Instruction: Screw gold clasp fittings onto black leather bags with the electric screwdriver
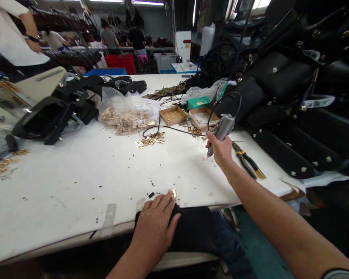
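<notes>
My left hand point(156, 223) lies flat with fingers stretched out on a black leather piece point(194, 228) at the near edge of the white table point(75, 182). A small gold metal fitting point(173, 193) sits at my fingertips. My right hand point(221, 149) is wrapped round a grey corded electric screwdriver point(222, 130), its tip pointing down just above the tabletop. The black cord point(174, 128) runs across the table and loops up behind the tool.
Yellow-handled pliers point(248, 161) lie right of my right hand. A plastic bag of gold fittings point(125, 114), loose gold fittings point(149, 140), two small cardboard boxes point(173, 115) and black bags point(279, 77) fill the far side. Other people stand in the background.
</notes>
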Motion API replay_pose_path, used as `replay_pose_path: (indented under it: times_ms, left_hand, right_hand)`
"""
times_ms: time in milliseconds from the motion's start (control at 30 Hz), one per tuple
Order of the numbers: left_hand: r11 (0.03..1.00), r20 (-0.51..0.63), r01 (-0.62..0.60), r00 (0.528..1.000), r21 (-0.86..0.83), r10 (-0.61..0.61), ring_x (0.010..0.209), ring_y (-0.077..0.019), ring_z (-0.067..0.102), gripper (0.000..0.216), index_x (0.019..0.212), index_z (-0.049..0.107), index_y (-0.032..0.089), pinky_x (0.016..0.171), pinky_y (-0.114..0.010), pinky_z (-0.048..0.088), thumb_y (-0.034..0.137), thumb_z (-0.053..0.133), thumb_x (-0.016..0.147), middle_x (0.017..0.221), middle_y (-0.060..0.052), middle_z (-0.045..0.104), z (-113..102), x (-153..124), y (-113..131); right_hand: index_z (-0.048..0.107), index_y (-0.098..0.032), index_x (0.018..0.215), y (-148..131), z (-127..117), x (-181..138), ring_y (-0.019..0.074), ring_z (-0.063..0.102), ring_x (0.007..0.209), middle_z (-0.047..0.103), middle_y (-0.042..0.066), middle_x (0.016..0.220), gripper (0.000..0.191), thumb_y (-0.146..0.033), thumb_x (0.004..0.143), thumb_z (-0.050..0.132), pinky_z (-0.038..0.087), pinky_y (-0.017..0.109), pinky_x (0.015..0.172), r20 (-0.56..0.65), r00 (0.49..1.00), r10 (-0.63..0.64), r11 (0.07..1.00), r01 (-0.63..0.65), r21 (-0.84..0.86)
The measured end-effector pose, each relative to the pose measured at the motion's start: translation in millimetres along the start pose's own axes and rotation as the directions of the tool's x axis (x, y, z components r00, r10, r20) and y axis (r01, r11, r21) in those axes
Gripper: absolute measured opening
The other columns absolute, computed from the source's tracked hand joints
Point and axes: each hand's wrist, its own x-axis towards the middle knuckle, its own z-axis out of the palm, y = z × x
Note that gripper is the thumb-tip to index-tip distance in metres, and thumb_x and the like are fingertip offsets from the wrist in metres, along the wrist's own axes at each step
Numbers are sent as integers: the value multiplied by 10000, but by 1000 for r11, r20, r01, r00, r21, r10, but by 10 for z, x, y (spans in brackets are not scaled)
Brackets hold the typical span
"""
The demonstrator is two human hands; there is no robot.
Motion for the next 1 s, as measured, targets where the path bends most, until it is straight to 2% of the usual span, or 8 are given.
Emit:
replay_pose_path:
  times_ms: [167,300,467,567,700,1000]
  left_hand:
    - [1000,-3,12,1000,-17,-12,1198,-296,615,341,1291,658,206,922,-462,515,284,570,971,1435,-72,627,9,2,-5]
    - [998,19,35,999,-49,-34,1192,-280,610,324,1284,654,209,911,-465,507,320,546,999,1417,-65,639,-20,24,15]
    - [996,65,56,997,-72,-52,1179,-262,598,354,1287,641,208,904,-471,494,405,531,1014,1418,-66,630,-56,17,41]
    - [995,74,66,995,-74,-61,1197,-266,581,380,1284,634,203,910,-475,484,446,510,1020,1411,-57,634,-60,1,46]
    - [995,70,65,996,-73,-60,1188,-260,581,358,1255,645,213,885,-462,478,448,506,1023,1386,-45,650,-63,-3,47]
    - [996,65,64,996,-66,-60,1149,-251,590,303,1195,667,220,824,-454,462,400,478,1042,1327,-40,681,-61,5,38]
  right_hand:
    - [589,-191,738,-223,46,-181,122,525,443,563,-34,534,405,-488,703,862,456,234,410,59,998,19,979,-31,202]
    - [563,-195,709,-477,96,-603,104,507,465,534,-45,577,395,-454,735,860,475,238,448,205,977,56,923,-129,362]
    - [554,-197,729,-607,187,-1224,99,502,490,525,-47,616,389,-444,765,852,483,240,477,370,915,158,862,-311,401]
    - [557,-192,718,-590,261,-1476,99,501,494,525,-42,614,393,-444,768,853,479,239,476,411,889,201,848,-368,382]
    - [556,-192,729,-570,353,-1624,95,497,489,525,-47,610,397,-438,756,866,472,231,468,405,884,233,838,-393,378]
    - [553,-190,720,-578,428,-1693,94,502,486,524,-46,604,398,-446,775,852,445,220,443,414,881,230,843,-393,367]
